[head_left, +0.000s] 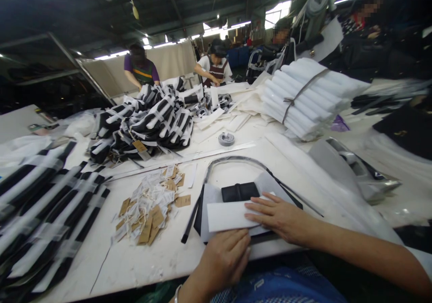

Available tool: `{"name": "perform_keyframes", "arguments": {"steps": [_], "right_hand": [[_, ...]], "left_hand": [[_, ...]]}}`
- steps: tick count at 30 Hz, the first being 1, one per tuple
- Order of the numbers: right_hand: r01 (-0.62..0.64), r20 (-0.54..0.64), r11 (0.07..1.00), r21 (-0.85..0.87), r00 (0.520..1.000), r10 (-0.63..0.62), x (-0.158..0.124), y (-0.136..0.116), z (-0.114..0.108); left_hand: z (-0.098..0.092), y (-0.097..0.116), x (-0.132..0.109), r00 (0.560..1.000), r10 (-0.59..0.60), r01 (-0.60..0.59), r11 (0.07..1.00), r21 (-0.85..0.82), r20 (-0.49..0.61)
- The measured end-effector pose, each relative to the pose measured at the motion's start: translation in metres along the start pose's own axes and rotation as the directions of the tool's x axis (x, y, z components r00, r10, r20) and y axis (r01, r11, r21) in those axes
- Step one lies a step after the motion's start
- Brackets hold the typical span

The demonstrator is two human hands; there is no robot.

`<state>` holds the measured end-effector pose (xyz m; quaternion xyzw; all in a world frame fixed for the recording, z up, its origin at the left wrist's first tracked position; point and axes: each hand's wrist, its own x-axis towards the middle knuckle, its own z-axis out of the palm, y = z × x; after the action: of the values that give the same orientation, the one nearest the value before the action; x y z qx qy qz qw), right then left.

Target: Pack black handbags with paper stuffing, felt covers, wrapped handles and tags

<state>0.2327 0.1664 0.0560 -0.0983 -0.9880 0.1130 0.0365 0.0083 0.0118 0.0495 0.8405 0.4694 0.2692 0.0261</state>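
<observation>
A black handbag (199, 222) lies flat on the table in front of me, with its strap (232, 159) looped out beyond it. Pale wrapping sheet (212, 193) covers part of its body, and a black flap or tab (239, 191) shows at the middle. Across the bag rests a white foam sheet (224, 215). My right hand (281, 216) is open, its fingers stretched flat over the sheet's right part. At the near edge of the sheet, my left hand (224, 253) is closed with fingers curled against that edge; its fingertips are partly hidden.
Paper tags (153, 217) with strings are heaped left of the bag. Wrapped black straps (57, 222) lie at far left, and wrapped bags (148, 118) are piled behind. A tied foam bundle (300, 96) and a grey tape dispenser (354, 168) stand right. Several people work beyond.
</observation>
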Motion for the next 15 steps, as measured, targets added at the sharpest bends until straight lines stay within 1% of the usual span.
{"name": "perform_keyframes", "arguments": {"steps": [2,3,4,5,7,9,12,14,15], "right_hand": [[-0.015,-0.018,1.000,0.024,1.000,0.015,0.000,-0.001,0.000],[-0.023,-0.029,0.999,0.038,0.999,0.024,0.001,-0.002,0.000],[-0.031,-0.039,0.998,0.053,0.999,0.033,0.002,-0.003,-0.001],[-0.040,-0.049,0.997,0.071,0.998,0.043,0.002,-0.004,-0.002],[-0.057,-0.060,0.991,0.118,0.996,0.064,0.003,-0.007,-0.005],[-0.061,-0.077,0.981,0.186,0.994,0.077,0.001,-0.007,-0.010],[-0.038,-0.136,0.936,0.350,0.987,0.091,-0.005,-0.002,-0.020],[-0.042,-0.209,0.888,0.457,0.966,0.154,-0.011,0.007,-0.028],[-0.061,-0.258,0.874,0.482,0.943,0.208,-0.013,0.014,-0.033]], "left_hand": [[-0.009,0.005,0.006,0.993,0.033,-0.028,0.999,0.045,-0.117],[-0.012,0.006,0.011,0.989,0.043,-0.031,0.996,0.082,-0.143],[-0.013,0.006,0.016,0.989,0.051,-0.033,0.991,0.128,-0.139],[-0.012,0.004,0.021,0.992,0.054,-0.034,0.984,0.177,-0.112],[-0.003,-0.002,0.028,0.999,0.050,-0.042,0.962,0.271,-0.021],[0.013,-0.011,0.028,0.998,0.054,-0.062,0.934,0.352,0.033],[0.036,-0.022,0.020,0.997,0.076,-0.080,0.891,0.448,0.026],[0.045,-0.028,0.012,0.995,0.102,-0.095,0.863,0.496,0.012],[0.048,-0.030,0.009,0.993,0.115,-0.103,0.852,0.514,0.008]]}}
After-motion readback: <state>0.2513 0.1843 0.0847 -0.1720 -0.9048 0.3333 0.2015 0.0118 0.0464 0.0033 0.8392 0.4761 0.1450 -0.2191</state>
